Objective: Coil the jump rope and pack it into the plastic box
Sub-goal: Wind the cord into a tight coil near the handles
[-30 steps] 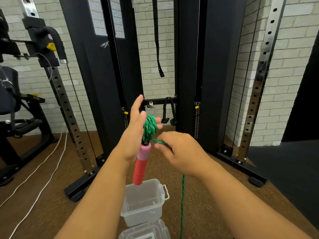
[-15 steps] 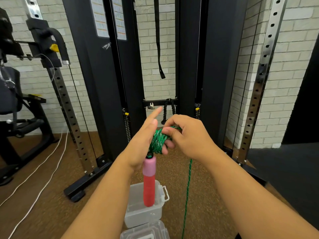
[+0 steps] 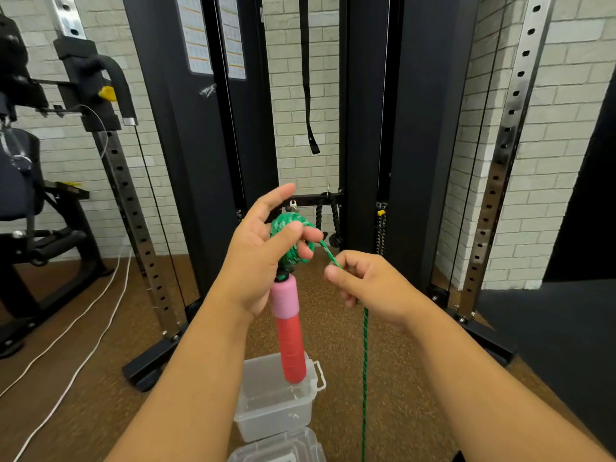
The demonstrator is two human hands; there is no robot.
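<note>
Both hands are raised in front of the chest, well above the floor. A bundle of wound green rope (image 3: 292, 240) is gripped by the left hand (image 3: 256, 261), with the thumb pressed across the coils and the index finger held out straight above them. One pink-and-red handle (image 3: 289, 331) hangs straight down from that bundle, its long axis close to vertical. The free strand (image 3: 365, 368) is pinched by the right hand (image 3: 373, 288) between thumb and fingers, just right of the bundle; a short taut length runs up and left from the pinch to the coils, while the rest drops almost plumb toward the floor and out of view at the bottom edge.

The next wrap is judged to turn on that short span: the strand lies right of and slightly below the bundle, so the right hand is the nearer one for carrying it round. Open air is seen on every side of the hands. The plastic box (image 3: 276, 411) stands open on the floor directly below the hanging handle, with its lid (image 3: 276, 450) just in front of it. A black weight machine (image 3: 416, 128) stands beyond, well apart.
</note>
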